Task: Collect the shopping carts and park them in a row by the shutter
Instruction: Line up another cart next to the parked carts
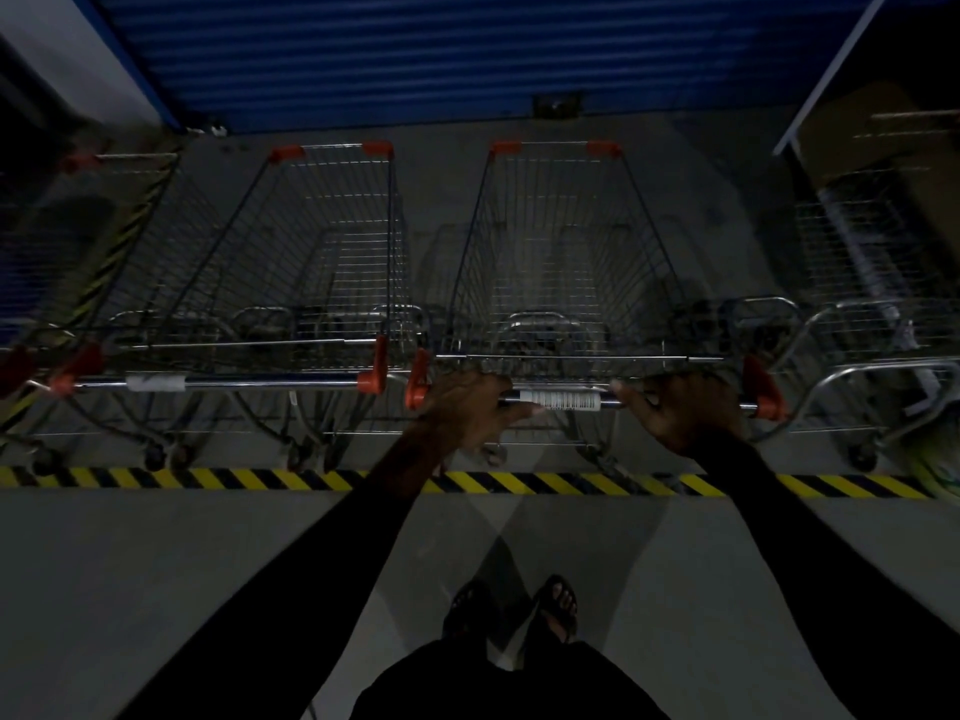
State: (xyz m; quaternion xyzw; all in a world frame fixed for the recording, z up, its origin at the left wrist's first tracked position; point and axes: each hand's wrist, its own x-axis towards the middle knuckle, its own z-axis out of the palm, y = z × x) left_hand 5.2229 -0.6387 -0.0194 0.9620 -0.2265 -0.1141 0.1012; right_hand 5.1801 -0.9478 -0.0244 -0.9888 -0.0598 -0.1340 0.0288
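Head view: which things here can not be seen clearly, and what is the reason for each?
- Far-left cart: cut by the left edge, dark and blurred.
- Far-right cart: cut by the right edge; its load is too dim to identify.
- Handle label on the held cart: print too small to read.
- Left hand and right hand: the fingers curl over the bar, so their tips are hidden.
- Shutter: top cut off.

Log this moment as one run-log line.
left hand: gripping cart handle | right hand: gripping same handle | cart: facing shutter, beside parked cart
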